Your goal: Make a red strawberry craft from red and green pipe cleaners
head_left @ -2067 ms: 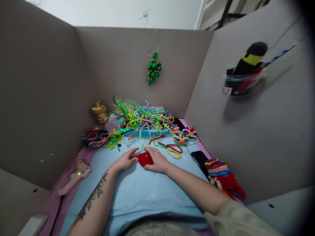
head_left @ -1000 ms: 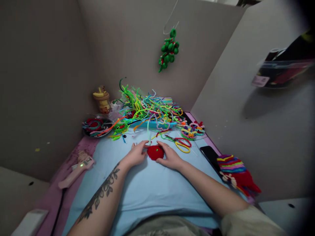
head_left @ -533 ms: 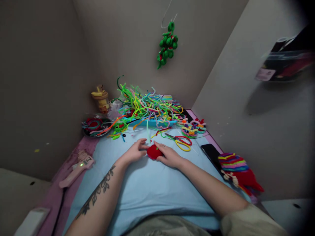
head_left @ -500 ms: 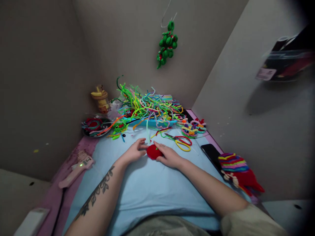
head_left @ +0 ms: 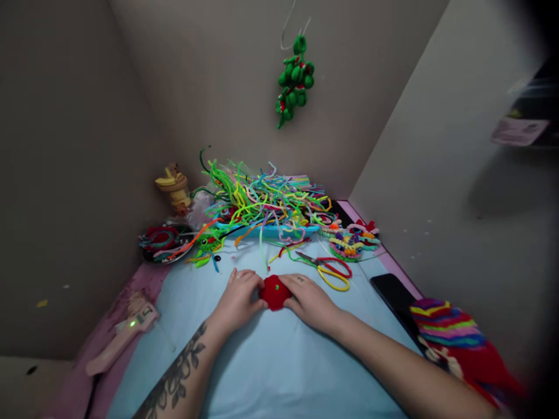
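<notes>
Two hands on small round red fuzzy ball with green dot [head_left: 275, 292], resting on light-blue desk [head_left: 279, 366]. I note left hand [head_left: 239, 299] moved closer; fingers now clamped against ball. Right hand [head_left: 312, 299] fingers clamped opposite side. Red-and-yellow-handled scissors [head_left: 327, 267] near, untouched.

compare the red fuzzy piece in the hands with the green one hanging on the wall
The red fuzzy piece is one round lump with a green dot; the green hanging piece is a bumpy cluster with red flecks. The red lies on the blue mat between the left hand and right hand; the green dangles untouched. Both look fuzzy.
</notes>
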Available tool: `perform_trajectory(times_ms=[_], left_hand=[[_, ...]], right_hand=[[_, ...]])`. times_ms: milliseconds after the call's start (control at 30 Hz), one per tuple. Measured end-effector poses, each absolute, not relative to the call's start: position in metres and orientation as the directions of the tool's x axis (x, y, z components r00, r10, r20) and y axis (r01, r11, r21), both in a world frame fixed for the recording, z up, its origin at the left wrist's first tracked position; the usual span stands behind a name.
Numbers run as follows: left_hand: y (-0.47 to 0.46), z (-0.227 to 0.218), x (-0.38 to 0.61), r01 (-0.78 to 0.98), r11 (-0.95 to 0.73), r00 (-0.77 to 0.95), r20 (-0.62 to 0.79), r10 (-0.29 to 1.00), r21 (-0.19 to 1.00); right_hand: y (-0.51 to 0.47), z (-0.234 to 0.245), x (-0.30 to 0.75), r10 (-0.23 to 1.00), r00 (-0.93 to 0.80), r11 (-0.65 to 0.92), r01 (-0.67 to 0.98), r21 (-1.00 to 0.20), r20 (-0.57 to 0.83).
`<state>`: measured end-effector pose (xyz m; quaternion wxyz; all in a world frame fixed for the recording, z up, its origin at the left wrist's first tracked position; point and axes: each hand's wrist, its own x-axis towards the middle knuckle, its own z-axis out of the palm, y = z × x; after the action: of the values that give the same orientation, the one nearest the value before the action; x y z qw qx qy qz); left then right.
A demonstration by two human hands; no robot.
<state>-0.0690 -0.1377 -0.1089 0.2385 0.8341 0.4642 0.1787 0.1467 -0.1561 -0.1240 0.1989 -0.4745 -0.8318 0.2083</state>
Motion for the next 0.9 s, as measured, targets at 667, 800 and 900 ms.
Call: perform_trajectory(times_ms=[667, 800, 900], left_hand=[[-0.137, -0.124, -0.058, 0.615, -0.426, 0.471, 0.124, 0.873, 0.663], [-0.138, -0.121, -0.066, 0.596, -0.445, 0.489, 0.138, 0.862, 0.668], [-0.140, -0.118, -0.066, 0.581, -0.457, 0.495, 0.152, 0.855, 0.674]], right_hand=[[-0.132, -0.135, 0.144, 0.837, -0.344, 0.547, 0.502, -0.670, 0.425], [-0.113, -0.105, 0.128, 0.805, -0.184, 0.569, 0.506, -0.648, 0.563], [-0.079, -0.076, 0.109, 0.772, -0.037, 0.574, 0.472, -0.669, 0.635]])
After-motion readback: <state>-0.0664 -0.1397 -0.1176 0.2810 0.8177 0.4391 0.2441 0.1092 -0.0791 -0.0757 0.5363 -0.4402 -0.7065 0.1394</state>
